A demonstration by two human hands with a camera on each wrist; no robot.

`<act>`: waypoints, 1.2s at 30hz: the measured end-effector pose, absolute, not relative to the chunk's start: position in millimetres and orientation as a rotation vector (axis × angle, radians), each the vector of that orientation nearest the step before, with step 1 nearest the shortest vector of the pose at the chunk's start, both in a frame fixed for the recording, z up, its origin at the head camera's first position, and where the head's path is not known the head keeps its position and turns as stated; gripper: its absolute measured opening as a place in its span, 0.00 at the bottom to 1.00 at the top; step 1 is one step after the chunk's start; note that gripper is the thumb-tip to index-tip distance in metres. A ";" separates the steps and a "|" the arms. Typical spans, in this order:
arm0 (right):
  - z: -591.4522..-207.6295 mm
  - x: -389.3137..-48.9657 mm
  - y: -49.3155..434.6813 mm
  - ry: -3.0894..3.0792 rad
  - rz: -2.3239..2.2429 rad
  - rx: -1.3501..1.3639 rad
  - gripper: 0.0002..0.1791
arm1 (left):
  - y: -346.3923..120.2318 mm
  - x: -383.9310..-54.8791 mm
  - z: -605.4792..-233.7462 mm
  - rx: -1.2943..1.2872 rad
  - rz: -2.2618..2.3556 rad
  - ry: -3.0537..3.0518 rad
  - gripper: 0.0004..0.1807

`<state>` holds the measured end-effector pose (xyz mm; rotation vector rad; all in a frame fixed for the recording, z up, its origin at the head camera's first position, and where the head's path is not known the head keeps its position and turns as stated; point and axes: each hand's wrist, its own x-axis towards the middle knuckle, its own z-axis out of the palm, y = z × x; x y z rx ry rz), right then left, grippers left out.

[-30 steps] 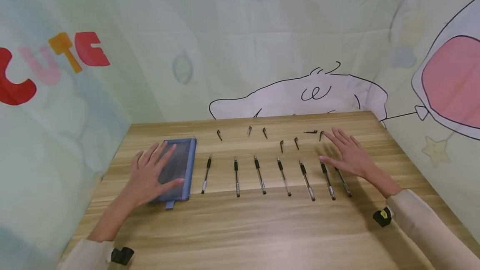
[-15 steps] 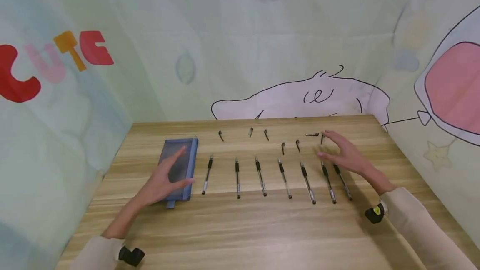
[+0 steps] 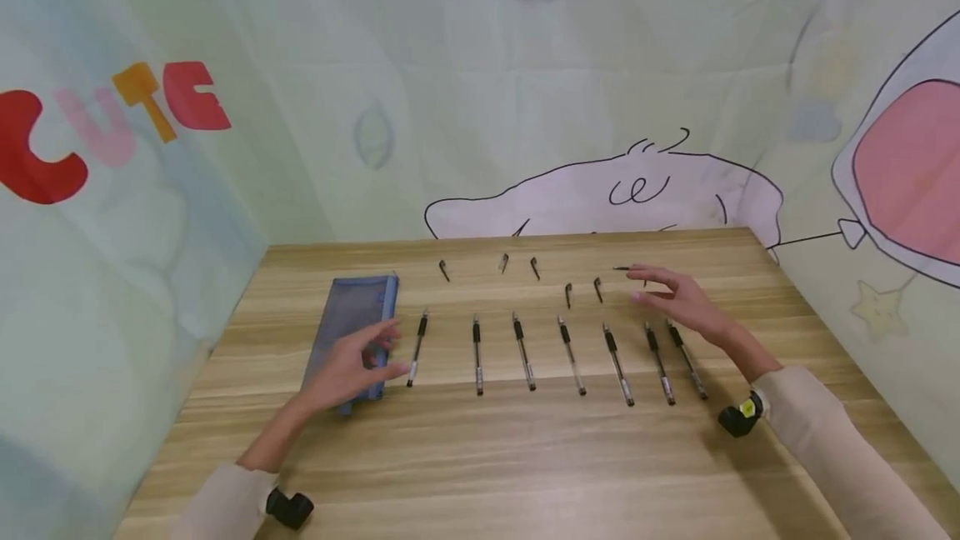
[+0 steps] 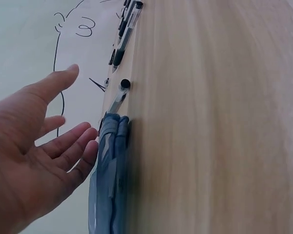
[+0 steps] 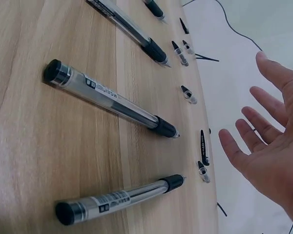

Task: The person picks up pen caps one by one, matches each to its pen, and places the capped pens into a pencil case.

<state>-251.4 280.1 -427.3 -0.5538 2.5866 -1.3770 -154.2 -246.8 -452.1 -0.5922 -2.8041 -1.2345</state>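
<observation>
My left hand hovers over the right side of a blue zippered mesh pouch, fingers relaxed and holding nothing. Just right of it lies an uncapped gel pen, the leftmost of several in a row, tips pointing away from me. In the left wrist view the pouch lies flat below the fingers. My right hand is held above the table behind the rightmost pens, thumb and fingers apart, partly hiding a pen cap. In the right wrist view that hand is bare.
More black pen caps lie scattered behind the pens, among them a cap at the left and a cap nearer the right. The wooden table ends at a printed curtain at the back and sides.
My left hand has come off the middle of the pouch, moving right and nearer to me, its fingers drawing together. The right hand has shifted slightly left, its fingers less spread.
</observation>
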 end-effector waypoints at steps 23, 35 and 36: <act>-431.0 -257.4 262.3 2.451 -1.437 -0.515 0.23 | -205.1 -168.0 -466.4 -0.140 -1.168 -2.928 0.20; -432.6 -266.8 255.4 2.488 -1.387 -0.558 0.23 | -205.8 -175.9 -465.2 -0.071 -1.664 -2.813 0.13; -433.0 -267.8 254.2 2.496 -1.375 -0.568 0.23 | -206.3 -176.2 -464.5 -0.062 -1.755 -2.796 0.14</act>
